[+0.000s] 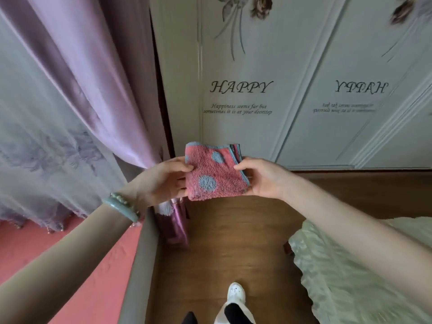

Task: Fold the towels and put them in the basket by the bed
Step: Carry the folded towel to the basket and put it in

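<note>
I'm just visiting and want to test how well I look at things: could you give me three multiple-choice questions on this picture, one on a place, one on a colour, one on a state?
1. Where is the towel?
A. lying on the bed
B. held in the air above the wooden floor
C. draped over the curtain

2. What colour are the towel's dots?
A. yellow
B. white
C. blue-grey

3. What state is the towel in?
A. folded into a small square
B. spread out at full length
C. rolled into a tube

Answers:
1. B, since the left hand and right hand grip it by its two sides, with the floor below.
2. C, since blue-grey dots stand out on the pink pile.
3. A, since layered edges show at its right side.
</note>
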